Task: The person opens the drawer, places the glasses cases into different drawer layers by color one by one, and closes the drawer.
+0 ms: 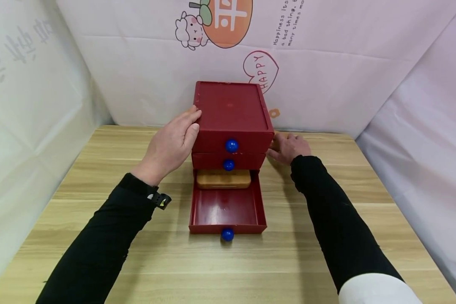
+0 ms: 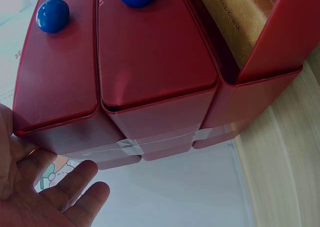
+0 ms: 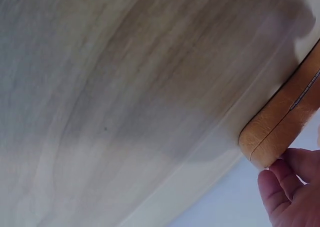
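Note:
A red three-drawer box (image 1: 229, 105) with blue round knobs stands on the table, its bottom drawer (image 1: 228, 209) pulled out. Inside that drawer, toward the back, lies a brown glasses case (image 1: 223, 179) with embossed lettering. My left hand (image 1: 172, 141) rests against the box's upper left side, fingers extended and spread in the left wrist view. To the right of the box, my right hand (image 1: 291, 148) holds one end of a second, orange-brown glasses case (image 3: 277, 124). Its seam and metal hinge show in the right wrist view; the box hides most of it in the head view.
The wooden table (image 1: 228, 270) extends in front and to both sides. A white printed cloth (image 1: 144, 76) rises close behind the box, with more white cloth at left and right. Clear tape (image 2: 132, 147) runs along the box's side.

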Demonstrator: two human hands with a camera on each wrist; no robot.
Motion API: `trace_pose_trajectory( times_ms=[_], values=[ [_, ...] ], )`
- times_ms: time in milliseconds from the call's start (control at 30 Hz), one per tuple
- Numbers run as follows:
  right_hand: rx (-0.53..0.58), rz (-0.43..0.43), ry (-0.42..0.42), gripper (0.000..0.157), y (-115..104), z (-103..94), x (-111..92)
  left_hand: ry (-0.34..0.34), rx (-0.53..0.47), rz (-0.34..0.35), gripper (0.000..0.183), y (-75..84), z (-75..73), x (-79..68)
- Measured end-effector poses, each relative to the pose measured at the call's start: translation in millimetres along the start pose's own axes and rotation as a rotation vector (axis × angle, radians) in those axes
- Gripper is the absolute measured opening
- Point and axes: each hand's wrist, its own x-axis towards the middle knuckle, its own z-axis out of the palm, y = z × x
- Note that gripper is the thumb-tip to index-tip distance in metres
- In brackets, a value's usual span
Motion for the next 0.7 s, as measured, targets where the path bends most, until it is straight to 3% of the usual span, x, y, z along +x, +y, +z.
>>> trace_pose_trajectory(
  times_ms=[267, 500, 700],
  values=[
    [0.086, 0.037, 0.011, 0.072, 2.8, 5.5, -0.6, 0.001, 0.0, 0.0, 0.061, 0.3, 0.8, -0.4],
    [0.026, 0.022, 0.012, 0.085, 4.0, 4.1, 1.3, 0.002, -0.002, 0.006, 0.061, 0.8, 0.9, 0.0],
    [0.043, 0.046, 0.012, 0.075, 6.8, 5.0, -0.4, -0.001, -0.003, 0.002, 0.061, 0.8, 0.6, 0.4]
  ],
)
